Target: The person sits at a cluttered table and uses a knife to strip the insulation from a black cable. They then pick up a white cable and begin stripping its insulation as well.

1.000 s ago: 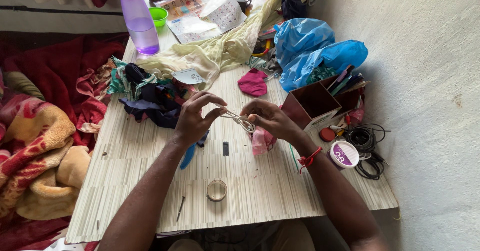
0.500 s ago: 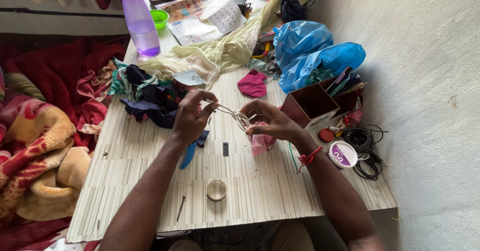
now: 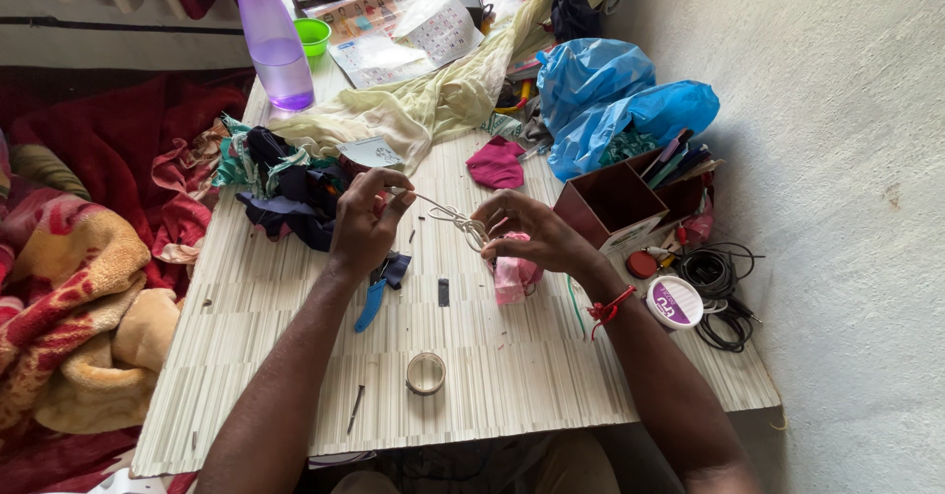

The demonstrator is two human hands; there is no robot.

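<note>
A thin pale cord (image 3: pixel 448 214) was held taut above the striped table (image 3: pixel 295 356), stretched between the two hands. Its free end was pinched between the thumb and forefinger of the left hand (image 3: pixel 364 228); the looped, knotted portion was pinched in the fingertips of the right hand (image 3: pixel 527 233). The cord was judged light, limp and probably slippery, so that a fingertip pinch close beside the knot would serve best; a hold farther out would likely let it sag. A pink cloth bundle (image 3: pixel 514 279) lay just below the right-hand grip, and a blue-handled tool (image 3: pixel 372 302) below the left-hand grip, neither being touched.
</note>
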